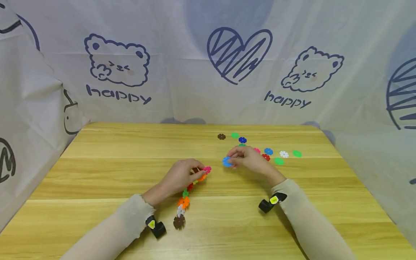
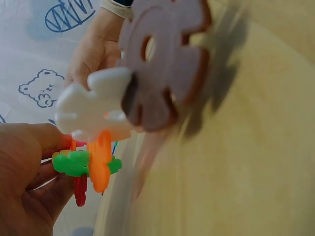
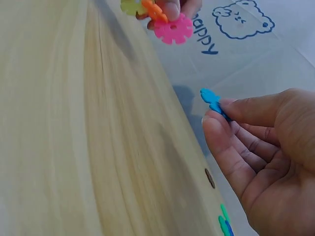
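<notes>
My left hand [image 1: 178, 177] pinches the far end of a chain of interlocked snowflake discs, close to its pink disc [image 1: 207, 169]. Down the chain come orange, yellow, red and green discs, then a larger-looking orange disc [image 1: 183, 202], a white disc [image 2: 93, 105] and a brown disc [image 1: 179, 222] at the near end. Between thumb and forefinger, my right hand [image 1: 250, 160] holds a light blue snowflake disc [image 1: 226, 161]. That blue disc is apart from the pink one, a short gap to its right. In the right wrist view the blue disc [image 3: 214, 103] is seen nearly edge-on.
Loose snowflake discs lie on the wooden table [image 1: 130, 144] beyond and right of my right hand: a brown one [image 1: 221, 137], a dark blue one [image 1: 242, 139], a white one [image 1: 284, 154] and several others. A printed cloth [image 1: 182, 90] hangs behind the table.
</notes>
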Motion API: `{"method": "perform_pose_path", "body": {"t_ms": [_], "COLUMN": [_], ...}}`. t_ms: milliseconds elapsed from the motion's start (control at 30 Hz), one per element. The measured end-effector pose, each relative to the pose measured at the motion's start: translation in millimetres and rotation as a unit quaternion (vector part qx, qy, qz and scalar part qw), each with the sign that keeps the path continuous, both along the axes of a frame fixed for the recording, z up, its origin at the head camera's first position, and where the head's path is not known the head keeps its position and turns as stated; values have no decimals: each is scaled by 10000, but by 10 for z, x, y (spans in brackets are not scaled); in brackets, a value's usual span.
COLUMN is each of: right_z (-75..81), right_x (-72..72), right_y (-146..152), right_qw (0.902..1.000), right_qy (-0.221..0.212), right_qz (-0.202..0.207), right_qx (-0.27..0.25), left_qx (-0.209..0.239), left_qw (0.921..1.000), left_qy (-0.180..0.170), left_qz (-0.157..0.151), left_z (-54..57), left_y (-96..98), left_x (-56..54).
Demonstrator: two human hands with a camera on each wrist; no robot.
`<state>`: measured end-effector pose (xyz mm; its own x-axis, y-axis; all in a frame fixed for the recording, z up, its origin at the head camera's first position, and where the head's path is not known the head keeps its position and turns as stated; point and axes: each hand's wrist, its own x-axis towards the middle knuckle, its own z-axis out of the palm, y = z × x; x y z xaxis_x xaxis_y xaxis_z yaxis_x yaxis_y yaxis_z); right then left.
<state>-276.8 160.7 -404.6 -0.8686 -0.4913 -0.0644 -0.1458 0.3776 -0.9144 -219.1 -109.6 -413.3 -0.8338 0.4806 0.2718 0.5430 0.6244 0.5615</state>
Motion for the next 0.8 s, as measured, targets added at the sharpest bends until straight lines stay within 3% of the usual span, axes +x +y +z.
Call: {"method": "perform_pose_path", "body": {"t_ms": [500,800], "right_z": [-14,2], "right_x": [109,164], "right_y": [-183,-253], "right_qw": [9994,9981], "right_qy": [-68,-369], "right_qz": [108,94], "right_qx": [-306,-486], "left_qx": [-50,-58], "left_qw": [9993,9993], "left_qy": [347,332], "left_qz": [-100,-132], "left_z": [-3,12], "left_y": [22,39], "left_x": [17,42]}}
